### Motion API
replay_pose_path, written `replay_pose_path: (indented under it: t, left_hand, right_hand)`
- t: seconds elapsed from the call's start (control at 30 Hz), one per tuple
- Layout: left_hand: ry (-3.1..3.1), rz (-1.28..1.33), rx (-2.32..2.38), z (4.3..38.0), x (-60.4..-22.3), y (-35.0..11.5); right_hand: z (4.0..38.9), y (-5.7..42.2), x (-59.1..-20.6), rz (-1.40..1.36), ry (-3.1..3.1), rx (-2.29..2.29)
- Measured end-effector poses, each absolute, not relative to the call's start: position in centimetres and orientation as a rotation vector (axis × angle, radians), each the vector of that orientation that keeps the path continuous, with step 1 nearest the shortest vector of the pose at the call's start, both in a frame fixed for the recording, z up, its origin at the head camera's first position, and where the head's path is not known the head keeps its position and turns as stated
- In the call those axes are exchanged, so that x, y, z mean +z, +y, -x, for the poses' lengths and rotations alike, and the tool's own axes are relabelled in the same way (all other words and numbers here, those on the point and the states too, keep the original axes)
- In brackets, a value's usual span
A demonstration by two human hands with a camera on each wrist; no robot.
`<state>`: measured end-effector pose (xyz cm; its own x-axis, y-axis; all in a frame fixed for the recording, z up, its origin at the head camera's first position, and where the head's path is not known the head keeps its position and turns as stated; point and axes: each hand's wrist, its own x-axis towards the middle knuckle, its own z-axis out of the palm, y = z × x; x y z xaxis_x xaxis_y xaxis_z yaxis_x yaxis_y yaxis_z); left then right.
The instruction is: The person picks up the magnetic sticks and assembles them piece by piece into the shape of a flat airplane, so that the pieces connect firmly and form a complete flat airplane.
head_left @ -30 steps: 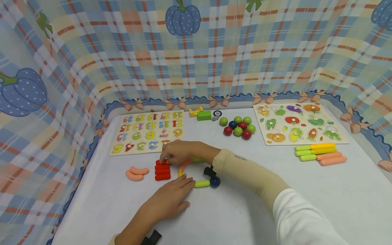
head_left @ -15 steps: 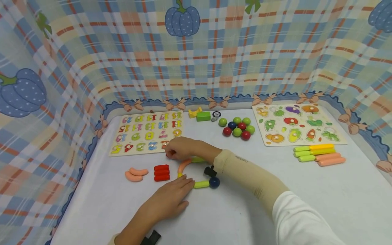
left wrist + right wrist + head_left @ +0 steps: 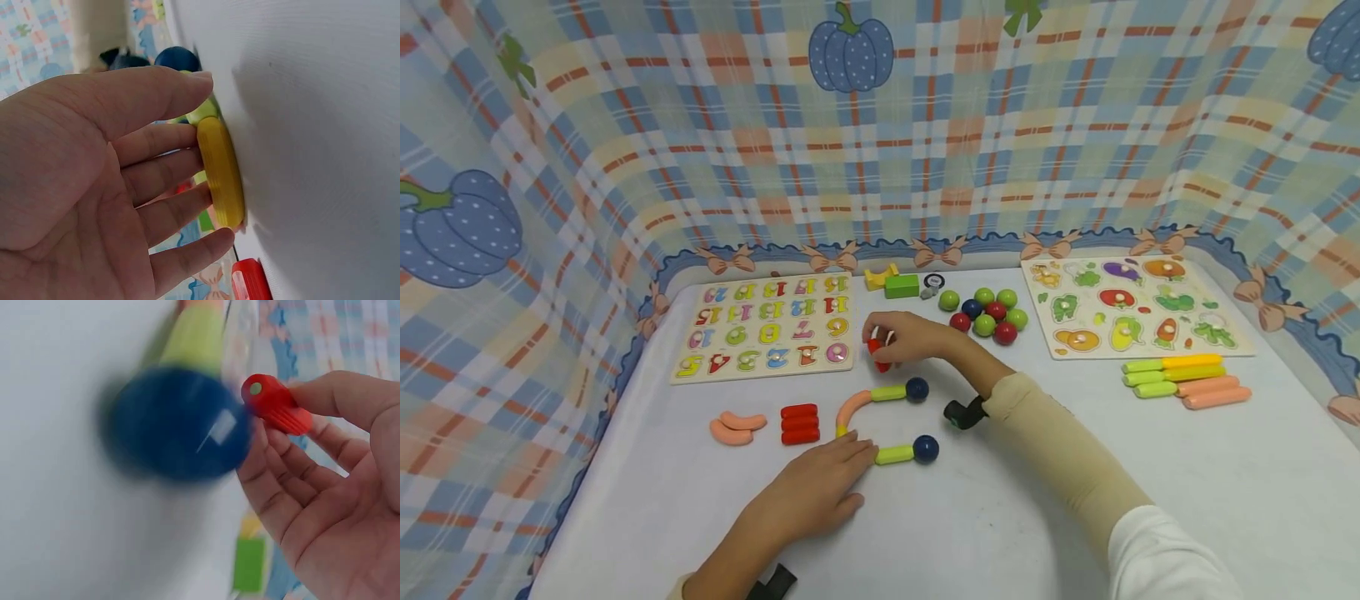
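Note:
My right hand (image 3: 910, 337) pinches a short ridged red rod (image 3: 276, 404) between thumb and fingers, above the table and beyond the U-shaped chain. A pale dot shows at the rod's end. My left hand (image 3: 812, 483) lies with fingers extended, fingertips touching the yellow rod (image 3: 222, 172) of the chain. A curved peach piece (image 3: 852, 407) joins that rod to one lime rod (image 3: 888, 392), tipped by a navy ball (image 3: 917, 389). The other arm is a lime rod (image 3: 895, 454) with another navy ball (image 3: 927, 449). Three red rods (image 3: 800, 423) lie in a stack left of the chain.
Two curved peach pieces (image 3: 737, 427) lie at left. A number puzzle board (image 3: 679, 377) stands behind them; a vegetable puzzle board (image 3: 1138, 348) is back right. Between lie a green block (image 3: 902, 287) and several balls (image 3: 984, 325). Lime, yellow and peach sticks (image 3: 1187, 379) are at right.
My right hand has taken a red rod from the stack and carried it rightward and back, past the chain. My left hand stays at the yellow rod.

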<state>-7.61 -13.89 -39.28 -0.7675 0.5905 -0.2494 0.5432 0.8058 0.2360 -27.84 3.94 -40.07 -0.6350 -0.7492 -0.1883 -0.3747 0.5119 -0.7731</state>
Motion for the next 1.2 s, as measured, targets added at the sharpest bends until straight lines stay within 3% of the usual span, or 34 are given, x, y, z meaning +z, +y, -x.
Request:
replay_pose_path:
  t: [0.27, 1.2]
  left_hand:
    - [2.683, -0.868, 0.183, 7.5, -38.9, -13.7]
    - [2.702, -0.857, 0.210, 7.5, -38.9, -13.9]
  right_hand:
    - [28.2, 8.7, -41.5, 0.510, 2.179, -1.241]
    - [26.9, 11.7, -41.2, 0.480, 2.294, -1.239]
